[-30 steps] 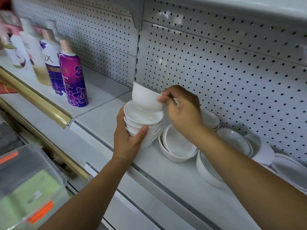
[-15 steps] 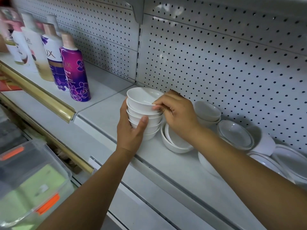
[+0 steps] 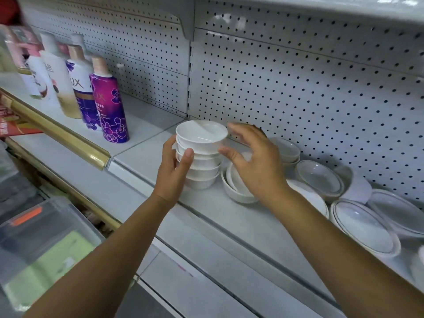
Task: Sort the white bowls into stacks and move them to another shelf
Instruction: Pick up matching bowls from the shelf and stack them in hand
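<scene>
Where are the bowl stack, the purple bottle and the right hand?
bowl stack (image 3: 206,164), head view, a middle bowl's wall.
purple bottle (image 3: 110,106), head view, body middle.
right hand (image 3: 259,166), head view, back of hand.

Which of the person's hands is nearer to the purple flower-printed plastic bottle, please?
Left. The left hand grips the stack of small white bowls just right of the purple flower-printed plastic bottle; the right hand hovers on the stack's far side, farther away.

L hand (image 3: 174,173) grips a stack of white bowls (image 3: 202,157) at a grey shelf (image 3: 229,216); R hand (image 3: 257,164), fingers spread, hovers just beside the top bowl. More bowls (image 3: 321,177) at right, shampoo bottles (image 3: 110,104) at left.
</scene>
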Tool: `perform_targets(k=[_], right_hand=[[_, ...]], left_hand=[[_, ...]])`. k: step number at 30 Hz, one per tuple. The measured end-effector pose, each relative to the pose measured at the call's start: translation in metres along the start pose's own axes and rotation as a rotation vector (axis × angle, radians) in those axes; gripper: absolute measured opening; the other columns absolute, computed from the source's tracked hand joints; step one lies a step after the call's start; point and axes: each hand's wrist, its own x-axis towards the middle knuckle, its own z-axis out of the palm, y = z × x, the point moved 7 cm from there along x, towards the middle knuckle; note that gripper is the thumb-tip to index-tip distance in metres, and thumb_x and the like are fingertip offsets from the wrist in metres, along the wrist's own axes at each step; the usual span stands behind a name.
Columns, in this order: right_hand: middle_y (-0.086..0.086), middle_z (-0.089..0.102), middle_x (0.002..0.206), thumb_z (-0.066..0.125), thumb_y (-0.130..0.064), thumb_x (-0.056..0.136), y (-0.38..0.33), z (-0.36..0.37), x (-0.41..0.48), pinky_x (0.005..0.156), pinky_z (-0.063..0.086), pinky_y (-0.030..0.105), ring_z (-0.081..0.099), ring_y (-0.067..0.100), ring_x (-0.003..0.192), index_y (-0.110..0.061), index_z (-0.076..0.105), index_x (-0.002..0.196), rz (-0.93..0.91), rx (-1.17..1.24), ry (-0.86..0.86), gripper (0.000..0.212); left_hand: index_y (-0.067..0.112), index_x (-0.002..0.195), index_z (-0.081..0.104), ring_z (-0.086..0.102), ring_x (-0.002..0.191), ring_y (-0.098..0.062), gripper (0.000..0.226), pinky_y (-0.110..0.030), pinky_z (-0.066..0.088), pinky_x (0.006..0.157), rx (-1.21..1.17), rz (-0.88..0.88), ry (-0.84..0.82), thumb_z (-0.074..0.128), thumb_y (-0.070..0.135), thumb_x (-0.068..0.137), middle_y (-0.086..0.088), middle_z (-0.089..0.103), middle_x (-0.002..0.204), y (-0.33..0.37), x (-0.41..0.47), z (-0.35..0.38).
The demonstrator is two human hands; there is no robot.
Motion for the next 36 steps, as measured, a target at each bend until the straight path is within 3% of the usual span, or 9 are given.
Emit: perform_targets(k=[2, 5, 7, 12, 15, 18, 22, 27, 36], right_hand=[[-0.012, 0.067, 0.123, 0.076, -0.033, 0.09, 0.0, -0.001, -0.031, 0.098, 0.049, 0.017, 0.063, 0.004, 0.114, -0.026, 0.064, 0.124, 0.161, 0.155, 0.09, 0.037], [-0.015, 0.068, 0.116, 0.076, -0.036, 0.085, 0.003, 0.022, -0.07, 0.089, 0.052, 0.013, 0.065, -0.001, 0.107, -0.026, 0.064, 0.119, 0.38, 0.324, 0.051, 0.037], [-0.018, 0.068, 0.117, 0.079, -0.032, 0.086, 0.007, 0.044, -0.087, 0.088, 0.052, 0.011, 0.065, -0.004, 0.106, -0.032, 0.06, 0.12, 0.486, 0.369, -0.027, 0.039], [-0.022, 0.05, 0.141, 0.075, -0.039, 0.09, 0.018, 0.088, -0.103, 0.112, 0.044, 0.026, 0.053, 0.003, 0.13, -0.035, 0.04, 0.151, 0.653, 0.348, -0.087, 0.07], [-0.018, 0.045, 0.156, 0.074, -0.052, 0.087, 0.022, 0.101, -0.096, 0.121, 0.036, 0.033, 0.043, 0.003, 0.143, -0.033, 0.037, 0.155, 0.627, 0.338, 0.025, 0.079], [-0.015, 0.051, 0.153, 0.074, -0.064, 0.078, 0.028, 0.113, -0.094, 0.12, 0.039, 0.037, 0.045, 0.0, 0.141, -0.028, 0.04, 0.154, 0.617, 0.361, 0.145, 0.09], [-0.012, 0.058, 0.146, 0.082, -0.056, 0.073, 0.029, 0.115, -0.091, 0.113, 0.047, 0.038, 0.054, 0.002, 0.135, -0.023, 0.044, 0.152, 0.591, 0.345, 0.269, 0.093], [-0.013, 0.072, 0.126, 0.09, -0.036, 0.072, 0.027, 0.11, -0.093, 0.101, 0.057, 0.039, 0.067, 0.002, 0.117, -0.019, 0.061, 0.139, 0.574, 0.352, 0.37, 0.075], [-0.01, 0.074, 0.121, 0.09, -0.033, 0.074, 0.012, 0.089, -0.106, 0.096, 0.06, 0.038, 0.068, 0.004, 0.115, -0.016, 0.068, 0.133, 0.503, 0.319, 0.334, 0.065]], left_hand=[[0.048, 0.144, 0.035, 0.059, 0.112, 0.016, 0.072, -0.029, 0.05, 0.101, -0.041, -0.096, -0.1, 0.048, 0.081, 0.081, 0.043, 0.06, 0.12, 0.003, 0.006, -0.007], [0.046, 0.147, 0.041, 0.058, 0.132, -0.016, 0.091, -0.054, 0.048, 0.111, -0.089, -0.2, -0.225, 0.052, 0.095, 0.07, 0.018, 0.059, 0.143, 0.001, 0.018, -0.016], [0.046, 0.149, 0.041, 0.057, 0.135, -0.024, 0.096, -0.059, 0.045, 0.112, -0.097, -0.234, -0.308, 0.054, 0.096, 0.069, 0.01, 0.057, 0.148, 0.001, 0.023, -0.017], [0.041, 0.155, 0.037, 0.051, 0.142, -0.031, 0.094, -0.064, 0.042, 0.113, -0.085, -0.253, -0.452, 0.056, 0.089, 0.076, 0.004, 0.051, 0.156, 0.001, 0.032, -0.011], [0.038, 0.158, 0.034, 0.048, 0.143, -0.034, 0.093, -0.066, 0.042, 0.112, -0.086, -0.241, -0.498, 0.055, 0.086, 0.081, 0.0, 0.048, 0.158, -0.003, 0.039, -0.01], [0.035, 0.159, 0.032, 0.05, 0.142, -0.035, 0.093, -0.067, 0.043, 0.11, -0.08, -0.23, -0.533, 0.06, 0.08, 0.082, -0.003, 0.048, 0.158, -0.005, 0.04, -0.013], [0.029, 0.158, 0.035, 0.055, 0.137, -0.036, 0.094, -0.068, 0.047, 0.106, -0.067, -0.216, -0.52, 0.07, 0.071, 0.082, -0.009, 0.056, 0.15, -0.005, 0.036, -0.018], [0.029, 0.154, 0.045, 0.064, 0.128, -0.029, 0.086, -0.059, 0.054, 0.102, -0.069, -0.203, -0.413, 0.073, 0.063, 0.08, -0.003, 0.066, 0.139, 0.001, 0.023, -0.026], [0.027, 0.15, 0.052, 0.065, 0.126, -0.03, 0.093, -0.061, 0.055, 0.099, -0.107, -0.196, -0.261, 0.078, 0.068, 0.07, 0.0, 0.069, 0.134, 0.026, -0.013, -0.039]])
